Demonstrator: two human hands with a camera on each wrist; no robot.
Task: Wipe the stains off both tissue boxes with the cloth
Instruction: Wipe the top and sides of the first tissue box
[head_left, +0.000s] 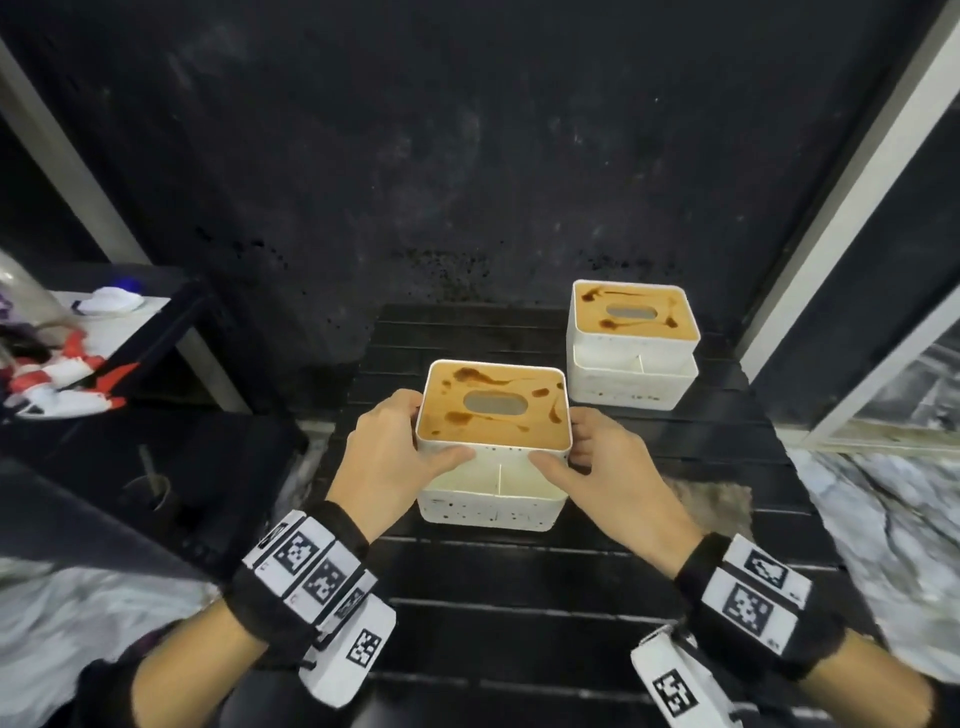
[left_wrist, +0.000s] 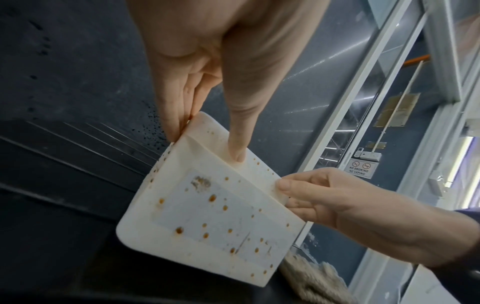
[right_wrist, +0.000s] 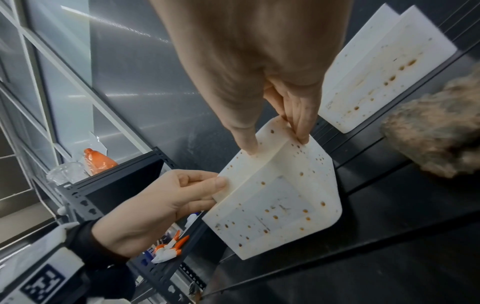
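The near tissue box (head_left: 493, 499) is white with brown spots and has a stained tan lid with an oval slot. It is at the middle of the black slatted table (head_left: 519, 597). My left hand (head_left: 436, 434) grips its left side, thumb on the front, and my right hand (head_left: 558, 449) grips its right side the same way. The left wrist view shows the spotted front (left_wrist: 207, 216) pinched by my left hand (left_wrist: 205, 144). The right wrist view shows the box (right_wrist: 275, 203) under my right hand (right_wrist: 275, 144). The second stained box (head_left: 631, 343) stands at the back right. The shaggy brown cloth (head_left: 717, 501) lies beside my right wrist.
A black metal shelf (head_left: 156, 322) stands at the left with orange-and-white items (head_left: 67, 384) and a clear bottle on it. A dark spattered wall closes the back. Glass panels in pale frames (head_left: 831, 234) run along the right. Marbled floor shows on both sides.
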